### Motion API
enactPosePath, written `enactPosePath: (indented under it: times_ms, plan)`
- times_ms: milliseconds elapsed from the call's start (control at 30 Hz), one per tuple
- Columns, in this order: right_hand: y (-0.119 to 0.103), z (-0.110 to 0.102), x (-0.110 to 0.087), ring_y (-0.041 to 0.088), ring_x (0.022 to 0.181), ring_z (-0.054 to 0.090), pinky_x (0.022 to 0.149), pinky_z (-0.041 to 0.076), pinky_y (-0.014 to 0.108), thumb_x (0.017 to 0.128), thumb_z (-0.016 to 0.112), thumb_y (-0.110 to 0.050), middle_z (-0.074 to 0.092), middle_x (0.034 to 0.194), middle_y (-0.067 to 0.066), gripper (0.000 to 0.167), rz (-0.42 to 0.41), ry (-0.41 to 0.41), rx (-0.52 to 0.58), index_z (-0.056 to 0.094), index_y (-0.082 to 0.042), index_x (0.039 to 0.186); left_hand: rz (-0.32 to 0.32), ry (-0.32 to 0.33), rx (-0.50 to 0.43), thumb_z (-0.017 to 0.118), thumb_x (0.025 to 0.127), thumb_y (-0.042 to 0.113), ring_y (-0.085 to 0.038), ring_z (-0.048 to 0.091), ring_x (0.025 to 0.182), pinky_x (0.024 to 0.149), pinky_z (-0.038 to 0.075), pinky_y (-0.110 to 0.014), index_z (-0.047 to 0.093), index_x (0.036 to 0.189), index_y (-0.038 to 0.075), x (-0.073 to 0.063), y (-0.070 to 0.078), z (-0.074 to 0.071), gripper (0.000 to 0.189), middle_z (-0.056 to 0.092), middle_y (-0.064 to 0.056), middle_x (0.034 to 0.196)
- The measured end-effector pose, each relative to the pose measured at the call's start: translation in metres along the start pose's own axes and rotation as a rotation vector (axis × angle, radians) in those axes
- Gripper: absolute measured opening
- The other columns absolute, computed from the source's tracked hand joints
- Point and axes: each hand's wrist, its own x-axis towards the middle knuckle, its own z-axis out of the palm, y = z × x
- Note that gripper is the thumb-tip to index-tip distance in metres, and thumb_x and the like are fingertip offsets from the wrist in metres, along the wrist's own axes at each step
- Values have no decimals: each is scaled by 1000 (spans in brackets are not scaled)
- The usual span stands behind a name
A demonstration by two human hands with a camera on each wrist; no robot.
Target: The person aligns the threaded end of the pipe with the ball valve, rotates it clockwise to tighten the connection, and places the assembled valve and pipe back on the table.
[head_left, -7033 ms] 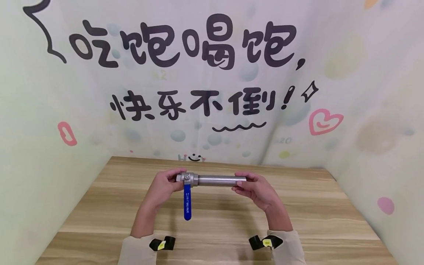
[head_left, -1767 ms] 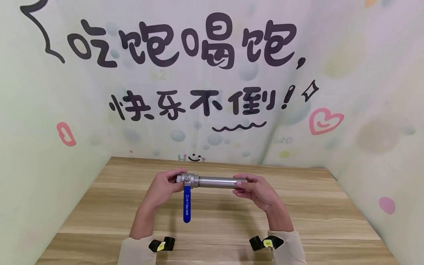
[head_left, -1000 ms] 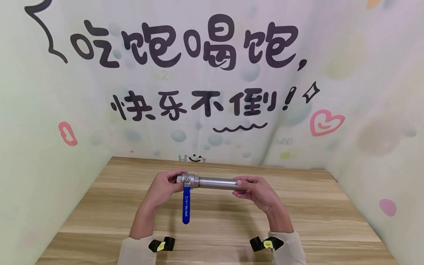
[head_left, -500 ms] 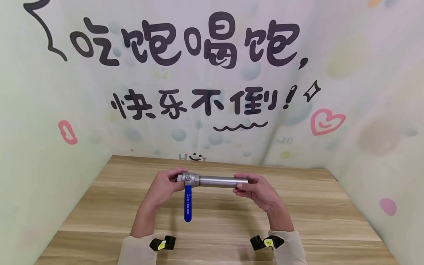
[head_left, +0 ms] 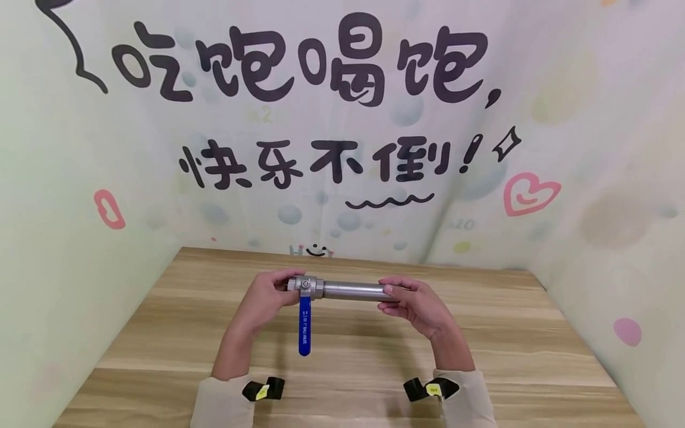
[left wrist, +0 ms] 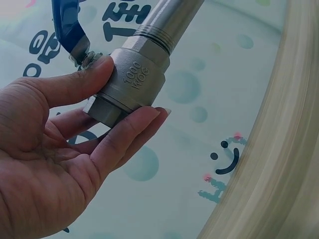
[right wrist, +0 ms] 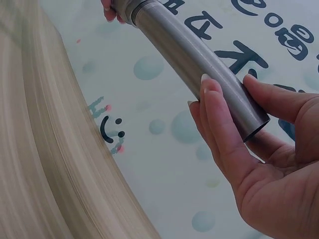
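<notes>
A steel ball valve [head_left: 305, 285] with a blue lever handle [head_left: 304, 326] is held above the table, its lever pointing toward me. My left hand [head_left: 263, 300] grips the valve's hex end, thumb on the body marked "1000 WOG" in the left wrist view. A plain steel pipe [head_left: 353, 290] extends right from the valve, with some thread [left wrist: 153, 37] showing at the joint. My right hand [head_left: 420, 306] holds the pipe's far end between thumb and fingers. In the right wrist view the pipe's open end [right wrist: 256, 130] sits within the curl of that hand.
A wood-grain table [head_left: 342, 380] lies beneath both hands. Behind it hangs a pale printed backdrop [head_left: 342, 232] with black lettering, and more pale sheeting closes off both sides. Each sleeve cuff carries a black band with a yellow label [head_left: 262, 392].
The right hand's fingers shift back and forth around the pipe end, the thumb now slightly higher than half a second ago. The left hand keeps its grip on the valve.
</notes>
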Motion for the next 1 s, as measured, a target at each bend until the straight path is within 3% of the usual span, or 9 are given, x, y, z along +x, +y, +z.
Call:
enactPosePath:
  times_ms: [367,700,1000]
  plan:
    - [1,0,3,21,80,71,75,57,29,92,66,-11,58,110,17,28,14,35,16,64,3,116,-3,1,16,66,86,-3,-22,62,92,79,55,-32,65,125,5,3,0,1,40,61,-18,117]
    - [2,-2,3,22,81,71,76,58,30,85,66,7,55,110,16,27,-5,-13,24,67,-4,109,-4,2,12,64,85,-6,-21,61,89,77,54,-31,65,123,3,4,-2,2,40,61,-18,116]
    - [0,0,1,20,78,71,74,57,28,89,65,0,58,107,16,31,-5,9,25,60,5,120,-7,-5,10,65,85,-6,-21,62,91,78,55,-32,65,124,3,3,-2,1,40,61,-19,116]
